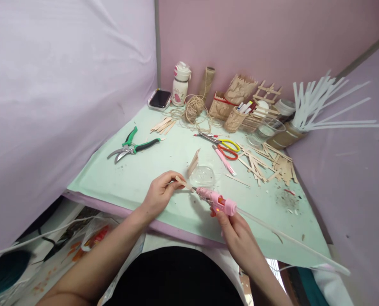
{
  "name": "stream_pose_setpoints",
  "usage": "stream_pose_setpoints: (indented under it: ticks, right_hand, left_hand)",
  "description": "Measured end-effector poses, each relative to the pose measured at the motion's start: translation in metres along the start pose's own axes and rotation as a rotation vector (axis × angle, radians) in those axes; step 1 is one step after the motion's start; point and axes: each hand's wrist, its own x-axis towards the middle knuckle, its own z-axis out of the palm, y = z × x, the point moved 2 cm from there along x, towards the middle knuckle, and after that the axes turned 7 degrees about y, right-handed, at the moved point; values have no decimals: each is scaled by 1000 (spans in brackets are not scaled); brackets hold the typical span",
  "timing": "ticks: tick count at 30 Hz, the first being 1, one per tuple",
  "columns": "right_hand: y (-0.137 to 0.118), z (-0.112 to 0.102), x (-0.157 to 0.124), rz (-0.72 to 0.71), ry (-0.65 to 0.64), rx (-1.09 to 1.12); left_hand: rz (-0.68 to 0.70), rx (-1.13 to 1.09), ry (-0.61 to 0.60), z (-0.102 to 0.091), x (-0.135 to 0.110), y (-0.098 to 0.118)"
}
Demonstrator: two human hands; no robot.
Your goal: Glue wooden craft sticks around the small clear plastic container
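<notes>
Between its thumb and fingers, my left hand (163, 189) pinches a short wooden craft stick (185, 183) that points right. My right hand (236, 231) is wrapped round the handle of a pink hot glue gun (215, 199), its small light glowing orange. The gun's nozzle is at the stick's right end; whether they touch is hard to tell. A long translucent glue stick (288, 238) runs out of the gun's back toward the lower right. Just beyond the nozzle are a clear plastic dish (202, 175) and a small upright piece of joined craft sticks (193, 163).
Green-handled pruning shears (132, 146) lie open at left. Scissors (226, 146), a pink marker (224, 160) and loose craft sticks (256, 163) lie to the right. Along the back stand a bottle (180, 85), twine (194, 109), stick-built holders (236, 119) and a bundle of white glue sticks (317, 104).
</notes>
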Motion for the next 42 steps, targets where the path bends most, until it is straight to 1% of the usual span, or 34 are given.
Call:
stream_pose_setpoints:
  ticks: [3, 8, 10, 13, 19, 32, 37, 42]
  right_hand:
    - [-2, 0, 0, -24, -11, -5]
    - [-5, 1, -1, -45, 9, -53]
    - [-4, 0, -2, -60, 17, -88]
    - [-4, 0, -2, -92, 3, -102]
    - [-5, 2, -1, -110, -3, -102]
    - [-9, 3, -1, -110, -6, -108]
    - [-10, 3, -1, -87, -71, -134]
    - [-15, 3, 0, -91, -95, -159]
  left_hand:
    - [32, 9, -4, 0, -1, 2]
    - [220, 165, -19, -2, -1, 7]
    - [287, 191, -29, -3, -2, 8]
    - [341, 201, -52, -3, -3, 8]
    - [366, 219, -77, -2, -4, 8]
    - [409, 202, -93, -1, -4, 9]
    - [420, 208, -102, -1, -4, 9]
    - [430, 208, -101, 0, -4, 9]
